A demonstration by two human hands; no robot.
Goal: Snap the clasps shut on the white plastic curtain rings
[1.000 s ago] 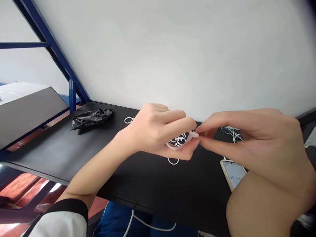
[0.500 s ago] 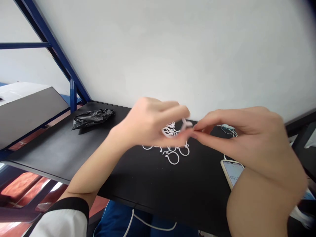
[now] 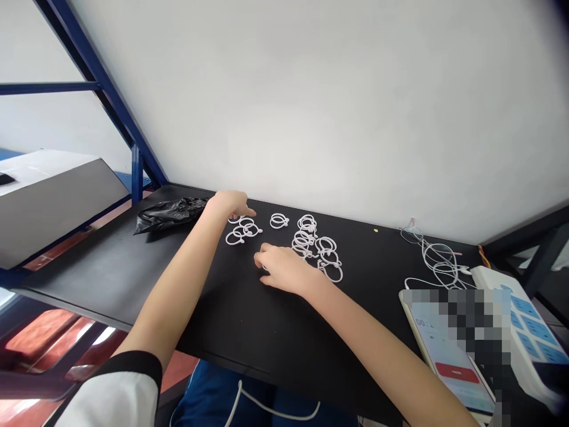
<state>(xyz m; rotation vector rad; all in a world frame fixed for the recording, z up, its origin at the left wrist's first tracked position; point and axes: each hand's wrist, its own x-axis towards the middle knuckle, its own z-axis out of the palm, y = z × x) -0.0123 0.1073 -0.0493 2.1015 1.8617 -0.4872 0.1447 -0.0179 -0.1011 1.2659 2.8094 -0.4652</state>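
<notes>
My left hand (image 3: pixel 233 204) reaches to the back left of the black tabletop, thumb and finger apart, beside a small group of white curtain rings (image 3: pixel 249 228). One ring lies partly hidden under its fingers. Near the middle, my right hand (image 3: pixel 287 268) is low on the table, its fingers curled around another white ring (image 3: pixel 265 268), of which only a bit shows. Behind and right of that hand lies a looser pile of white rings (image 3: pixel 303 242), each with a small eyelet. Two overlapping rings (image 3: pixel 278 221) rest between the groups.
A crumpled black plastic bag (image 3: pixel 171 213) lies at left. On the right are a phone (image 3: pixel 460 372), coiled white cable (image 3: pixel 440 264), glasses (image 3: pixel 411 232) and a white power strip (image 3: pixel 528 326). A wall (image 3: pixel 311 118) rises behind, and a blue metal frame (image 3: pixel 102 89) stands left.
Both hands were together in the air around a small white piece. They have parted and lowered: the left toward the back left, the right to the table's middle. Left-hand rings now show.
</notes>
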